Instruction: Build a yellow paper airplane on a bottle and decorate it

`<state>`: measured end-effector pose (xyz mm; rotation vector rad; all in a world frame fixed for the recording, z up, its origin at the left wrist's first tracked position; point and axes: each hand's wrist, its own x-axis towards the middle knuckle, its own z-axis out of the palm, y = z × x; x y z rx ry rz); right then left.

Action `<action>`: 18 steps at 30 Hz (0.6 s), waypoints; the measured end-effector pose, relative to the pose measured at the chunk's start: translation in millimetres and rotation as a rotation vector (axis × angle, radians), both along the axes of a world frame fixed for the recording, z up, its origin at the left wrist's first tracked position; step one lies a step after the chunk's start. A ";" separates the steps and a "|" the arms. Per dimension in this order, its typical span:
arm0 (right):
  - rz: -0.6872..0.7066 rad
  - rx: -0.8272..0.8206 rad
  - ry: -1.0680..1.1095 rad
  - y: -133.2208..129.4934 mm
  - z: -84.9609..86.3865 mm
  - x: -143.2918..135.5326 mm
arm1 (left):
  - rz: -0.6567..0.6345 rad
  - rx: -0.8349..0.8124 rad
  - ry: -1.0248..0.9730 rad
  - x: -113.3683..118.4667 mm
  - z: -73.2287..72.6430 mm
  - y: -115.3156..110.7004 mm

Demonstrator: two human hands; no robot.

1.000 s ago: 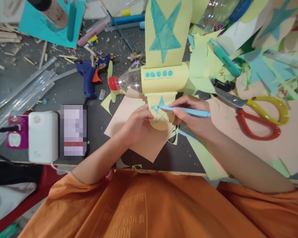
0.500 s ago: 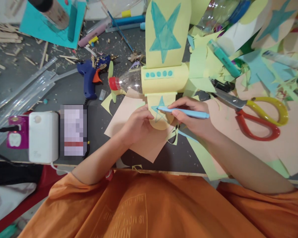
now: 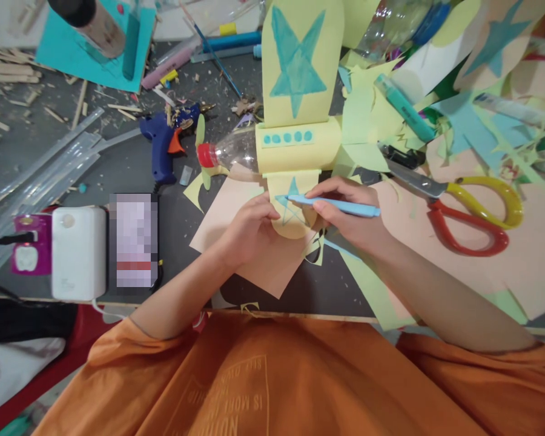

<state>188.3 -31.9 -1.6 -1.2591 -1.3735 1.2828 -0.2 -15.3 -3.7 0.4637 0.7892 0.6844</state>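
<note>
A plastic bottle plane (image 3: 295,142) wrapped in yellow paper, with a red cap and a propeller, lies on the dark table. Its far wing carries a filled blue star. My left hand (image 3: 249,230) presses down the near yellow wing (image 3: 293,227), fingers on its left edge. My right hand (image 3: 352,215) grips a light blue marker (image 3: 333,206), whose tip rests on the star outline drawn on that near wing. A peach paper sheet (image 3: 263,266) lies under the wing.
Scissors (image 3: 463,209) with a yellow and a red handle lie at the right on peach paper. A blue glue gun (image 3: 163,145) lies left of the bottle cap. A white charger (image 3: 78,251), glue sticks (image 3: 45,169), a teal marker (image 3: 404,109) and paper scraps surround the work.
The marker tip has shifted slightly along the star outline on the near wing. Both hands otherwise stay in place; the view has dropped a little.
</note>
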 end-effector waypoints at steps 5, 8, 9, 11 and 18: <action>-0.014 0.013 -0.019 -0.3 -1.0 0.0 | -0.018 0.027 0.016 -1.2 -3.9 -0.7; -0.107 0.067 0.044 0.4 -5.3 1.3 | -0.004 0.025 0.024 -1.3 -5.9 -1.0; -0.130 0.085 0.083 0.6 -6.9 2.1 | -0.001 0.026 0.022 -1.2 -5.8 -1.0; -0.147 0.113 0.164 0.3 -9.6 4.1 | -0.001 0.029 0.013 -0.7 -3.9 -0.9; -0.213 0.096 0.045 -5.6 -8.1 7.9 | -0.014 -0.074 -0.094 4.4 7.6 -3.7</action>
